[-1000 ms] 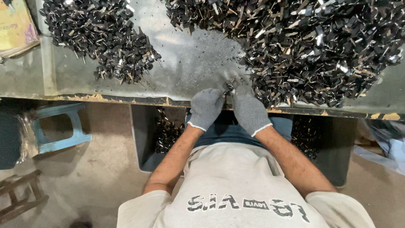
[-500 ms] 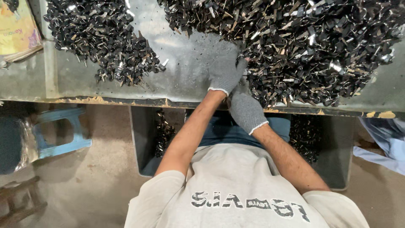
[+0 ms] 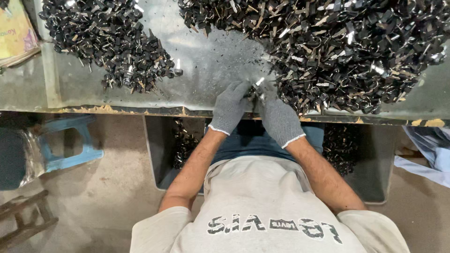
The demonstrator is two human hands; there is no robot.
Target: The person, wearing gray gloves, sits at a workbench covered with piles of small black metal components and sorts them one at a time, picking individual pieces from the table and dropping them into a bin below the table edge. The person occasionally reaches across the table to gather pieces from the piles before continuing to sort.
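Both of my hands wear grey knit gloves and meet at the front edge of a grey metal table (image 3: 206, 61). My left hand (image 3: 228, 107) and my right hand (image 3: 279, 119) pinch a small black and silver metal part (image 3: 256, 86) between their fingertips. The part sits right at the near edge of a big heap of similar black and silver parts (image 3: 337, 47), which covers the right half of the table. A smaller heap of the same parts (image 3: 112, 42) lies at the left, apart from my hands.
A dark bin (image 3: 161, 145) holding more parts stands under the table by my knees. At the left on the floor are a blue stool (image 3: 70, 145) and a wooden frame (image 3: 23, 220). A yellow packet (image 3: 16, 33) lies at the table's far left.
My left hand reached up to the edge of the big heap, then drew back. Both hands are now together again at the table's front with a part between them.
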